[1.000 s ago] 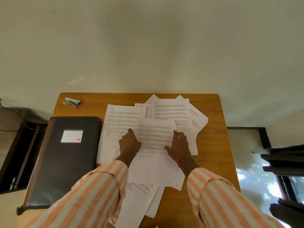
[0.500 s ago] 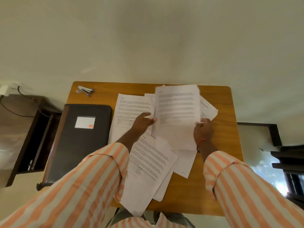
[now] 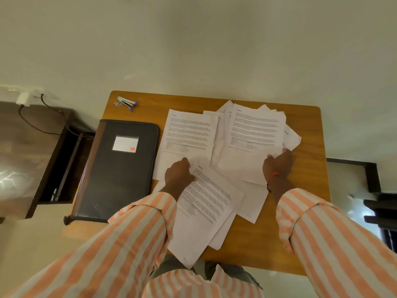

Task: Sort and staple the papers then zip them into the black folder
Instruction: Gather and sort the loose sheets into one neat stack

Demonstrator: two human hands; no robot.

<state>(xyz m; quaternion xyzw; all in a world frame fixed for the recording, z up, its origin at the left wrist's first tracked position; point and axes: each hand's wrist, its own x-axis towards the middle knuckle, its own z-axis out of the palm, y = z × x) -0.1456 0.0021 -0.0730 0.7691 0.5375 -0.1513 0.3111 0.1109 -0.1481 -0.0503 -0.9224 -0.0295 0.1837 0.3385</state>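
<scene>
Printed white sheets lie scattered over the wooden table (image 3: 305,211). My left hand (image 3: 178,175) has its fingers curled at the top left corner of the near sheet (image 3: 208,203), which lies slanted over other pages. My right hand (image 3: 278,166) holds the lower right edge of the top sheet (image 3: 255,130) on the far right pile. Another printed sheet (image 3: 189,132) lies flat between that pile and the black folder (image 3: 120,168), which is zipped shut at the table's left. A small stapler (image 3: 126,103) sits at the far left corner.
A dark wooden side unit (image 3: 53,151) with a cable and a white plug stands left of the table. Near sheets overhang the front table edge. A pale wall runs behind the table. Dark furniture shows at the right edge.
The sheet both hands held up has come down onto the far right pile. My left hand has left it and moved back to the near sheet's corner. The camera has dipped and shifted.
</scene>
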